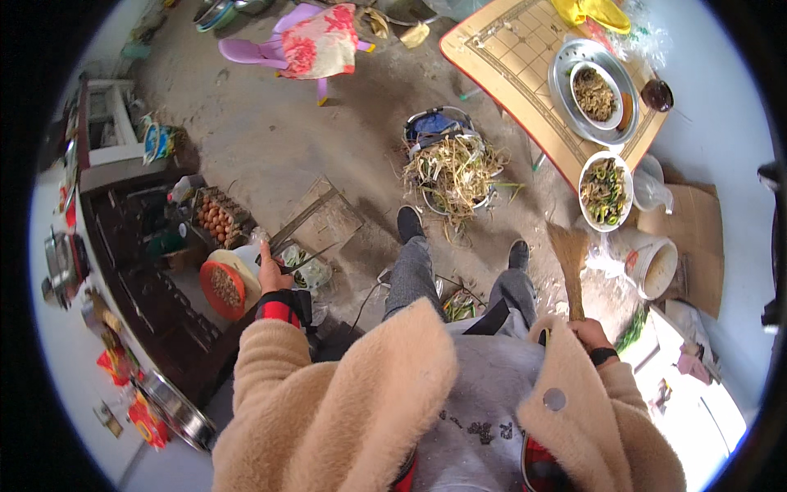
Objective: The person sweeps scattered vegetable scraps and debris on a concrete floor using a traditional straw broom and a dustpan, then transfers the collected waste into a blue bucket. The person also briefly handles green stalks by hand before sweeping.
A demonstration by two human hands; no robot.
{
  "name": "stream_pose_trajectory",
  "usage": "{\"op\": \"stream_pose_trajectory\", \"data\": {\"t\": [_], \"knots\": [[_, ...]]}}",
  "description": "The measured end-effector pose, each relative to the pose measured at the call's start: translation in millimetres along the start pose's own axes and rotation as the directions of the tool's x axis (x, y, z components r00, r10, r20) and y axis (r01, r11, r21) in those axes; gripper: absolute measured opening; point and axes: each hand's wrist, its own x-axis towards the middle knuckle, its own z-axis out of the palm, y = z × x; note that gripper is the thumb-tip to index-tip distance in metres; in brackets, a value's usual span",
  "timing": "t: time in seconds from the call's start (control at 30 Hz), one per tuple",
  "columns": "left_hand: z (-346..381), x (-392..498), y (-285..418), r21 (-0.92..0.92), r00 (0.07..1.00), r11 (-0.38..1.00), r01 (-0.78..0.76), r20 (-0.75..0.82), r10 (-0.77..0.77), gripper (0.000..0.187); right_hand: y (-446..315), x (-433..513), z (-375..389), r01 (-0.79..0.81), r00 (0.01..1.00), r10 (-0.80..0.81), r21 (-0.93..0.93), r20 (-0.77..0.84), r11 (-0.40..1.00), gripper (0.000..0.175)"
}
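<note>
My left hand (pixel 273 273) grips a thin dark handle at the left. The handle seems to belong to a flat, square dustpan-like piece (pixel 329 215) over the floor, though the join is hard to make out. Beside that hand are an orange-rimmed bowl (pixel 222 288) of small nuts or beans and a clear plastic bag (pixel 313 270) with greens in it. My right hand (pixel 591 335) is closed around a short straw broom (pixel 569 258), whose bristles fan out away from me towards the floor. Ahead of my feet stands a basket (pixel 439 120) heaped with dry stalks and leaves (pixel 458 166).
A table (pixel 510 55) at the upper right bears a metal tray (pixel 562 67) and a white bowl of chopped vegetables (pixel 605 190) near its edge. Under it lies a white bucket (pixel 658 270). An egg tray (pixel 220 216) stands by the dark cabinet (pixel 160 307); a purple chair (pixel 252 52) is farther off.
</note>
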Motion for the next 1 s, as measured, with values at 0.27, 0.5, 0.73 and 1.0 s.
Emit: {"op": "stream_pose_trajectory", "data": {"t": [0.27,0.5,0.73,1.0], "knots": [[19,74,-9,0.25,0.994,0.963,0.104,-0.004,-0.106,0.054,3,22,53,-0.106,0.992,0.084,0.283,0.089,0.953,0.015],[20,117,-41,0.408,0.992,0.908,0.097,0.031,-0.12,0.047,23,52,60,-0.209,0.977,0.192,0.27,0.09,0.94,0.022],[58,95,-39,0.858,0.927,0.498,-0.123,-0.079,0.365,0.065,102,67,56,-0.092,0.996,0.093,-0.301,-0.009,0.949,0.024],[234,43,-86,0.651,0.506,-0.323,-0.687,0.747,0.43,0.047,160,96,60,-0.251,0.967,0.206,-0.422,-0.149,0.871,0.06]]}}
